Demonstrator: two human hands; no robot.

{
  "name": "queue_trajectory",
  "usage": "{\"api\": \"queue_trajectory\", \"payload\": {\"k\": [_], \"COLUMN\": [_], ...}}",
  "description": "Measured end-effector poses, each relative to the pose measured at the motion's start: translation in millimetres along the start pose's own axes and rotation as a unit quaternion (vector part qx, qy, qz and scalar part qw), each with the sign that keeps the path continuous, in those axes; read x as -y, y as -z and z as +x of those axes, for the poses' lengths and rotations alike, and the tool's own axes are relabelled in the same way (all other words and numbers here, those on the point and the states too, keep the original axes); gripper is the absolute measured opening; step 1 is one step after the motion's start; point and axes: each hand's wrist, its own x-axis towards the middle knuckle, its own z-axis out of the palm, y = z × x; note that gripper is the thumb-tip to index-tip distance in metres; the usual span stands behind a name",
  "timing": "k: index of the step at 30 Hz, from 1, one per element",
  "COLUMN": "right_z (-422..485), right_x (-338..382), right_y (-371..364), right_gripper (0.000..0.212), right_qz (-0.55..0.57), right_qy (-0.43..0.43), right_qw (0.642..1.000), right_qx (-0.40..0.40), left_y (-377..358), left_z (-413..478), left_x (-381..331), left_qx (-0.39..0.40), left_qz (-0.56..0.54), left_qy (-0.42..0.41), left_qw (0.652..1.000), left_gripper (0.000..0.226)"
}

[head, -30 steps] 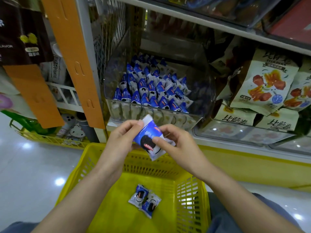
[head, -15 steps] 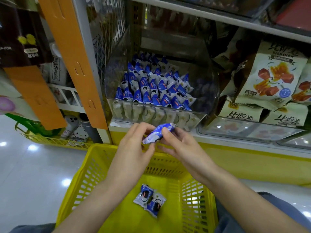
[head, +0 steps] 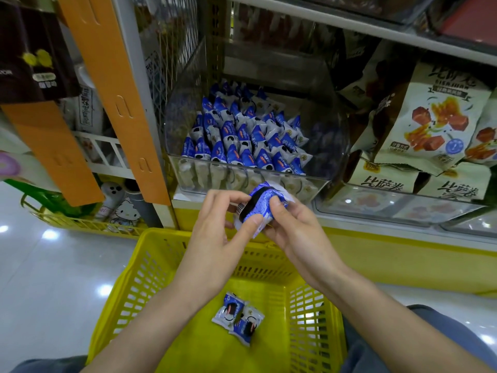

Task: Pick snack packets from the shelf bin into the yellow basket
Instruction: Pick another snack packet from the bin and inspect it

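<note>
Gripping one packet [head: 265, 204]; yellow basket [head: 161, 239] holds two, bin [head: 326, 157] many.

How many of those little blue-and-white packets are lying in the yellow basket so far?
2. One small blue-and-white snack packet lies mid-floor of the yellow plastic basket; the other touches its right side. More may lie hidden.

Hands: left hand [head: 215, 238] and right hand [head: 293, 232] are shown bare, forearms uncovered. Clothing: plain slate-blue fabric [head: 446, 323] is seen at both lower corners.
</note>
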Motion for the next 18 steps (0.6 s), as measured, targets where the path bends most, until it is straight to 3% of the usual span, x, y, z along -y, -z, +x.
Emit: {"api": "queue_trajectory", "payload": {"k": [3,7,12,18], "right_z": [-1.2,-3.7,-1.0,-0.4], "right_x": [1.6,2.2,-1.6,-3.9], "right_y": [-1.0,-0.9,0.1,-2.9], "right_gripper": [0.038,0.045,0.016,0.018], "right_qz": [0.032,-0.023,-0.081,-0.126], "right_qy": [0.006,0.018,0.037,0.054], "right_qw": [0.999,0.998,0.996,0.99], "right_qx": [0.029,0.052,-0.007,0.019], "left_y": [0.7,2.8,5.8,7.7], "left_z": [1.6,-1.0,-2.5,-2.3], "left_x": [1.9,2.7,2.3,-2.2], "left_qx": [-0.017,0.007,0.024,0.016], "left_qz": [0.006,0.077,0.148,0.199], "left_qy": [-0.011,-0.05,-0.071,-0.068], "left_qw": [1.0,0.996,0.986,0.978], "left_gripper": [0.021,0.026,0.025,0.021]}}
